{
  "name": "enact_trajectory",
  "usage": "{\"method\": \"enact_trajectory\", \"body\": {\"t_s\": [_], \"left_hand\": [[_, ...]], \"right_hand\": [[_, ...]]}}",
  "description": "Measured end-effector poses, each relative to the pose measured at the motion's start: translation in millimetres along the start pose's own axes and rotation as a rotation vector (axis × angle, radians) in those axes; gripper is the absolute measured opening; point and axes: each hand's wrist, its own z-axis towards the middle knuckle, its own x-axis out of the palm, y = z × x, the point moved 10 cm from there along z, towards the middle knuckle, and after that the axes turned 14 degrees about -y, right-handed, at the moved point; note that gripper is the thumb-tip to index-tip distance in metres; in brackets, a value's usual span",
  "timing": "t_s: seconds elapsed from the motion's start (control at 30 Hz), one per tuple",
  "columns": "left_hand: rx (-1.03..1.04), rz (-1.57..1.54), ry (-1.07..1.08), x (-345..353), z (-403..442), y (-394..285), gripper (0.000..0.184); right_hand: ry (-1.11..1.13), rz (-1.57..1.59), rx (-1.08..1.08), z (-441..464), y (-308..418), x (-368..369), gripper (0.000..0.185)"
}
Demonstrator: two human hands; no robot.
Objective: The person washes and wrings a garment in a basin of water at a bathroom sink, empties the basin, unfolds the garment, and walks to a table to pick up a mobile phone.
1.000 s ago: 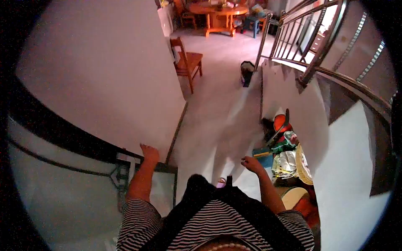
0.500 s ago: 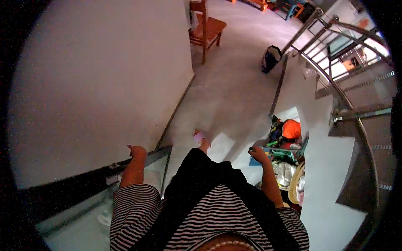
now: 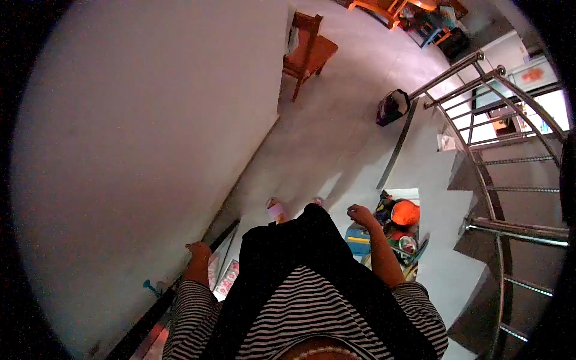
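Note:
My left hand (image 3: 198, 247) is low beside the wall, above the dark edge of a frame (image 3: 222, 237); its fingers are too small to judge. On the other side, my right hand (image 3: 360, 214) hangs over the floor with its fingers curled, and whether they hold anything is hidden. Just below it lies a blue case with a yellow stripe (image 3: 358, 240). An orange round item (image 3: 405, 213) sits among other goods in an opening under the stairs. Pink slippers (image 3: 275, 210) show on my feet.
A wooden chair (image 3: 309, 54) stands by the wall's end (image 3: 180, 120). A dark bin (image 3: 393, 108) is beside the foot of the metal railing (image 3: 447, 78). Stairs (image 3: 474, 270) run along the right, and an orange wooden table (image 3: 390, 9) is at the top.
The view has turned and moved forward, so the chair has shifted right and the under-stair goods sit lower. Both feet now show. My left hand has shifted lower in view.

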Motion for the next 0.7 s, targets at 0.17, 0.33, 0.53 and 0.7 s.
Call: {"method": "enact_trajectory", "body": {"t_s": [0.17,0.33,0.53,0.7], "left_hand": [[-0.048,-0.096,-0.016,25,-32,19,0.042],[-0.126,-0.168,-0.046,33,-75,85,0.039],[-0.241,-0.151,-0.090,62,-127,108,0.036],[-0.301,-0.130,-0.134,102,-143,119,0.033]], "right_hand": [[0.019,-0.179,-0.220,32,100,-12,0.036],[0.066,-0.205,-0.300,21,203,-7,0.035],[0.201,-0.347,-0.425,56,267,-6,0.036],[0.279,-0.378,-0.484,65,297,-15,0.036]]}}
